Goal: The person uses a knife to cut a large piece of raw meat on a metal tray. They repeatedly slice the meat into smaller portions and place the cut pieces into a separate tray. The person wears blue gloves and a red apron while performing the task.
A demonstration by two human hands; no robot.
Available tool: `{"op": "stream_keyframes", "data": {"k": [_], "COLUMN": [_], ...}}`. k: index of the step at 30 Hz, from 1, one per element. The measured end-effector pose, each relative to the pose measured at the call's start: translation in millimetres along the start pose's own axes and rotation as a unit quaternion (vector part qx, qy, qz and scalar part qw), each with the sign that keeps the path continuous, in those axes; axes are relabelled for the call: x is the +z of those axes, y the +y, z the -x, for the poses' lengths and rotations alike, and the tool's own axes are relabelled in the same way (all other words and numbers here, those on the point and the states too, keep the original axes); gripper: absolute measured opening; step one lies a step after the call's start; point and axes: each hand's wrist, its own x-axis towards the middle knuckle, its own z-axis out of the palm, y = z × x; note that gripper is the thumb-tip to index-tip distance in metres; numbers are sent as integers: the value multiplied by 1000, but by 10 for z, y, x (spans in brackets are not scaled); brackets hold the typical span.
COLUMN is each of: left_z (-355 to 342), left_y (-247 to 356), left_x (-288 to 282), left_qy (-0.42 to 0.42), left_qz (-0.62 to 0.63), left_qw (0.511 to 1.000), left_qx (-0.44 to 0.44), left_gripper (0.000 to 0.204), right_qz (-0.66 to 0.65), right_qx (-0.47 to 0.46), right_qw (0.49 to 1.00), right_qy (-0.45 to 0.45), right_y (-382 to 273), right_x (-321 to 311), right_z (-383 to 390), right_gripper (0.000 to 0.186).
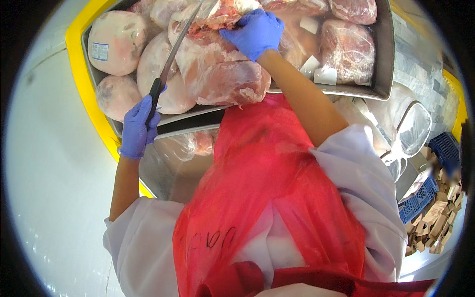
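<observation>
My left hand (138, 126), in a blue glove, is closed around the black handle of a long knife (174, 53). The blade points up and away, over the pieces of meat. My right hand (258, 35), also gloved in blue, grips the upper part of a large raw cut of meat (222, 74), its fingers curled at a torn, reddish edge. This unwrapped cut lies at the near edge of a metal tray (383, 74), on top of other pieces. Part of its far end is hidden by my right hand and the picture's top edge.
Wrapped pieces of meat (346, 52) fill the tray's right side; pale round pieces (116, 39) lie at its left. A yellow frame (81, 64) borders the tray. Below is a second metal container (168, 171). Clear plastic bags (413, 128), blue crates (418, 198) and cardboard pieces (435, 218) are at right.
</observation>
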Motion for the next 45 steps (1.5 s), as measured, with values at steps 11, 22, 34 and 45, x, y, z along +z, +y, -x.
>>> {"op": "stream_keyframes", "data": {"k": [11,22,34,45], "left_z": [92,424,460,445], "left_y": [-176,304,839,1239], "left_x": [-147,-263,306,494], "left_qy": [38,93,93,66], "left_qz": [-134,-344,-457,-521], "left_qw": [982,913,863,829], "left_qx": [129,197,196,193], "left_gripper": [37,38,41,41], "right_qz": [159,118,214,105], "right_qx": [-330,-449,-405,-449], "right_qw": [930,882,869,874], "right_qy": [22,-85,-186,-154], "right_y": [240,241,-3,109], "right_x": [-89,-306,-555,-474], "right_z": [-688,-1229,-1304,-1353], "right_gripper": [36,42,52,47]}}
